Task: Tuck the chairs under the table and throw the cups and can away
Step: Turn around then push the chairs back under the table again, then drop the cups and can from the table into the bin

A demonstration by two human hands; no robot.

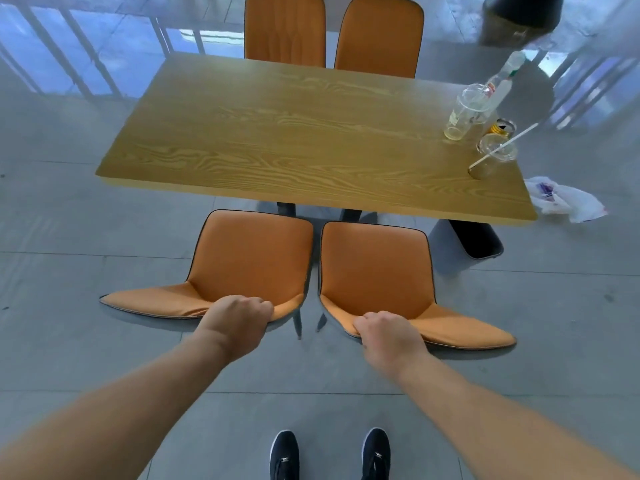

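Two hands clenched on chair backs: left hand [239, 320] grips left chair [249, 258], right hand [388, 336] grips right chair [375, 268].

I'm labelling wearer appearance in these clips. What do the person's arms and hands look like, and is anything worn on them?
Both forearms are bare, with no sleeves in view. The left hand and right hand wear no gloves, and no rings, watch or bracelets show on what is visible.

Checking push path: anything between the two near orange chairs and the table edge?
Nothing. Head view shows the two near orange padded chairs meeting the wooden table edge; only its dark legs show behind.
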